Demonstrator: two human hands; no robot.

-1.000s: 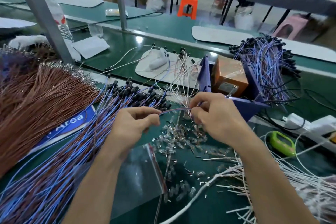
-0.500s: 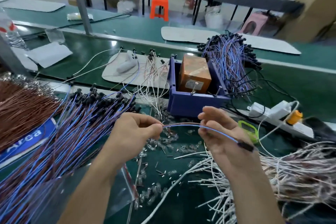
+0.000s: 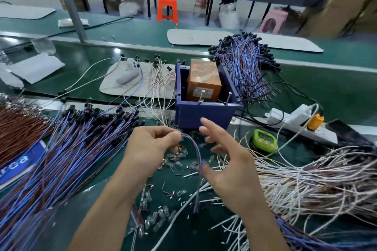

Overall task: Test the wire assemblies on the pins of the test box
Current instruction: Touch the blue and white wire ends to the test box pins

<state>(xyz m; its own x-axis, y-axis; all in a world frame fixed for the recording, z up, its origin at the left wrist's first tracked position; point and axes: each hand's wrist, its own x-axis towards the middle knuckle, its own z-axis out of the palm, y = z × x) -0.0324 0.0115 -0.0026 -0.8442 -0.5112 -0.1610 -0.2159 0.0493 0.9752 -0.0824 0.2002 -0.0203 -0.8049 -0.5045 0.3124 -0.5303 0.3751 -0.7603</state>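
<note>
Wire assembly [image 3: 199, 161], one blue-and-brown pair, low over the middle of the green surface [image 3: 306, 87]; looped up out of the left hand [image 3: 151, 149], then hanging toward 6 o'clock, black connector end lowest. Untested bundle [image 3: 71, 149] of like pairs fanned out at 9 o'clock. Test box [image 3: 204, 116], blue, at 12 o'clock from the hands, upright pins [image 3: 230, 98] at its near rim. Not yet reached.

Step in hand, by judgement: readying the held end for the pins. To do it well:
- Keep the pinch close behind the tips.
- Part the two leads, one tip to each pin.
- Touch both together and hold steady.
- Gather the dangling run first, clear of the clear bulbs [image 3: 177, 161] strewn beneath and the white wires [image 3: 306, 179] at 3 o'clock.

Left hand: back to camera, thumb and forefinger pinching the assembly's upper end, other fingers curled. Right hand [image 3: 228, 169]: released, fingers spread and slack, palm turned toward 9 o'clock, thumb just beside the hanging run. Contact there not clear.
</note>
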